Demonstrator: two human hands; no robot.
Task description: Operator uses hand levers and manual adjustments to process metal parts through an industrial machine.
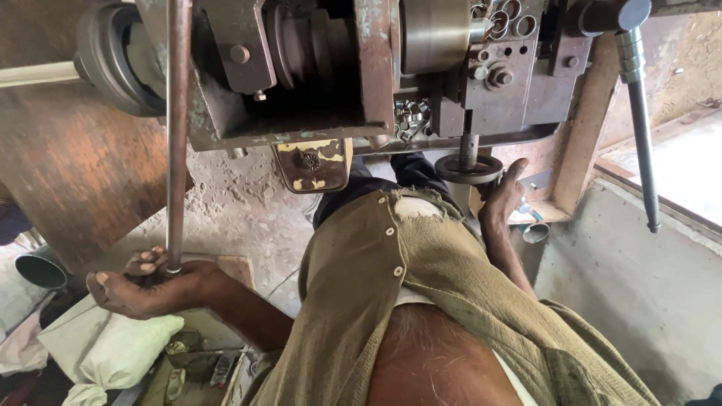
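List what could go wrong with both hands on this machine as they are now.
1. The left hand grips the lower end of a long rusty rod running up past the machine; if the grip slips, the rod could jerk or scrape the palm.
2. The right hand rests against the small handwheel close under the machine body, so fingers could get pinched.
3. The loose, torn shirt hangs near the handwheel and might snag.

Long rust-brown metal rod [178,135], standing near-vertical at scene left, its lower end held in the curled fingers of the left hand [147,286]. Dark round handwheel [469,169], lying flat on a short vertical spindle beneath the machine, touched at its right rim by the right hand [502,199].
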